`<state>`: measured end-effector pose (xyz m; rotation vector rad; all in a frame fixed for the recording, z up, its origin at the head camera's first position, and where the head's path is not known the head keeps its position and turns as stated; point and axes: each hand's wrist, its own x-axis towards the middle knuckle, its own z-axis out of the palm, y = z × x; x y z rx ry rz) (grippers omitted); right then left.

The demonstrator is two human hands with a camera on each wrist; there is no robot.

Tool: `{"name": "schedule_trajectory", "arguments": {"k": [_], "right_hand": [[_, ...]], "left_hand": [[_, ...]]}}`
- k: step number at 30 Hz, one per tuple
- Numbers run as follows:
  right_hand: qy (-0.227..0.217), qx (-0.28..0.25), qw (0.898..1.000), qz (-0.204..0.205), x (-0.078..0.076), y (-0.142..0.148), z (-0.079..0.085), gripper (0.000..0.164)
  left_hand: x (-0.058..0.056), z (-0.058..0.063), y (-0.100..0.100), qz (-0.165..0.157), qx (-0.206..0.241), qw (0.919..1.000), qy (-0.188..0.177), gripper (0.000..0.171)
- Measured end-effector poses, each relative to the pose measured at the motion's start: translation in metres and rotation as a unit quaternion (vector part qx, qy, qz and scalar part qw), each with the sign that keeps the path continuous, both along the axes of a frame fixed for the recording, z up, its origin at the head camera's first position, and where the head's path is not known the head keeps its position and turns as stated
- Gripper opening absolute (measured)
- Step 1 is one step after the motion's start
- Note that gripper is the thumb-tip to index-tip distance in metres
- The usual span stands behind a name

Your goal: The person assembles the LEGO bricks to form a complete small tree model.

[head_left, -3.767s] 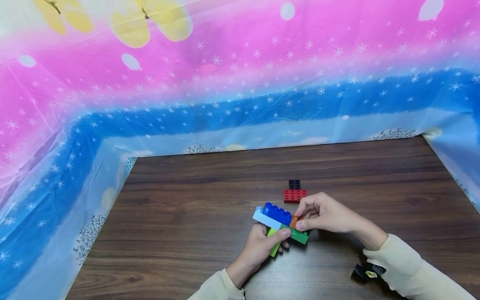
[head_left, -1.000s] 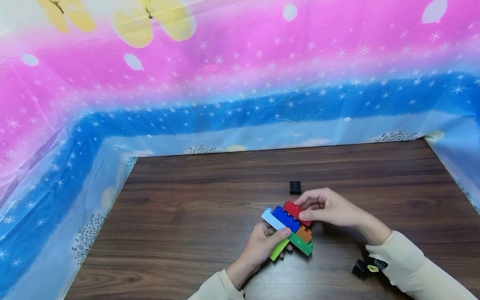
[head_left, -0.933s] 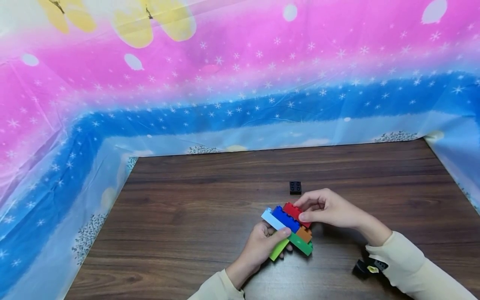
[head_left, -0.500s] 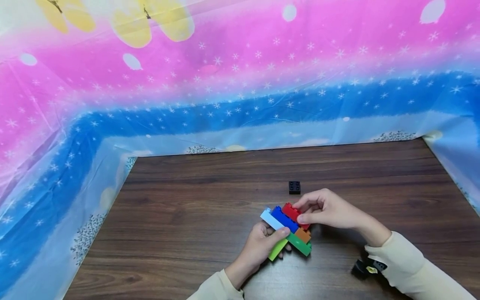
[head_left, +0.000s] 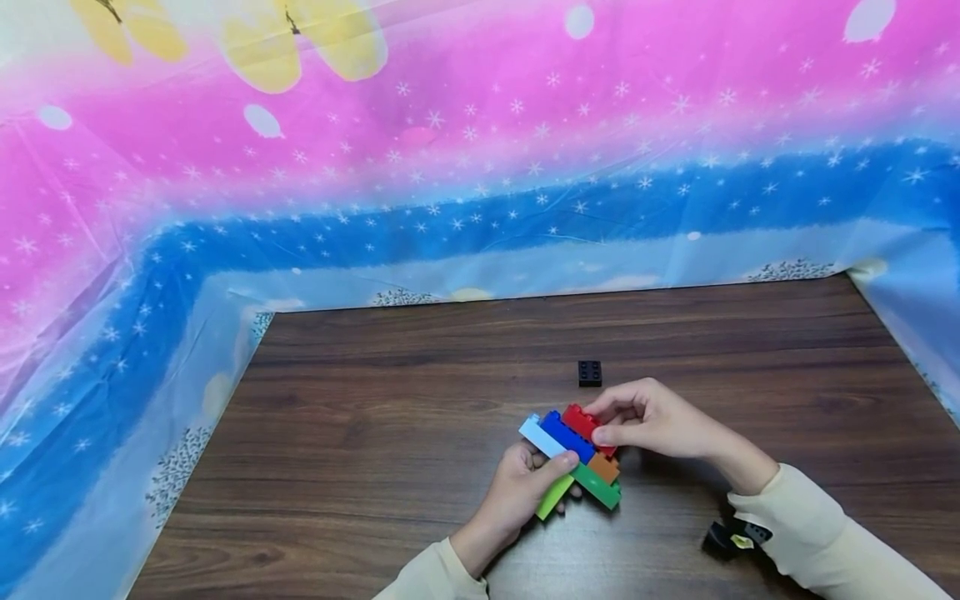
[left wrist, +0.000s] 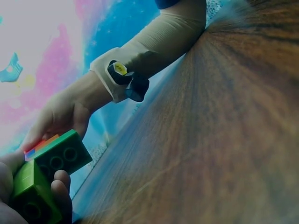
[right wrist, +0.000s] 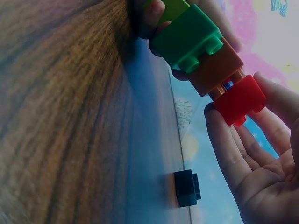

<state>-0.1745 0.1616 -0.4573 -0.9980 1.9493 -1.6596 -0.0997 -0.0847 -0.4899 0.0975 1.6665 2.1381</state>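
Note:
In the head view my left hand (head_left: 517, 487) grips a built-up block of toy building bricks, its thumb over the front. At the bottom is a lime brick (head_left: 553, 498); above it run a light blue brick (head_left: 542, 437) and a green brick (head_left: 598, 487). A blue brick (head_left: 566, 437) and an orange brick (head_left: 603, 467) form the layer over those. My right hand (head_left: 660, 423) pinches a red brick (head_left: 579, 421) on top, between thumb and fingers. In the right wrist view, studs show in a narrow gap between the red brick and the orange brick (right wrist: 217, 67).
A small black brick (head_left: 589, 373) lies on the dark wooden table (head_left: 375, 392), just beyond the right hand. A black wrist device (head_left: 731, 540) hangs under the right sleeve. Patterned pink and blue cloth (head_left: 450, 167) stands along the table's back and sides.
Earlier the right hand was at the orange brick and the red one lay on the table. Now it pinches the red brick atop the block. Over the last second the hands barely shift.

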Motion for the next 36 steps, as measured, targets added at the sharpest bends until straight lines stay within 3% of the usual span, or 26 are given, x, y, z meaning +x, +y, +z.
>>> {"name": "schedule_trajectory", "arguments": {"k": [10,17,36], "right_hand": [[0.001,0.019,0.999,-0.026,0.006,-0.003,0.003,0.023],[0.026,0.059,0.996,-0.056,0.010,-0.006,0.011,0.021],[0.003,0.039,0.998,-0.040,0.008,-0.006,0.006,0.023]], "left_hand": [[0.000,-0.001,0.001,0.015,0.002,0.9999,0.001,0.041],[0.000,0.000,0.002,0.023,0.003,0.9997,0.002,0.037],[0.000,-0.003,0.000,0.014,0.008,0.9998,0.009,0.041]]}}
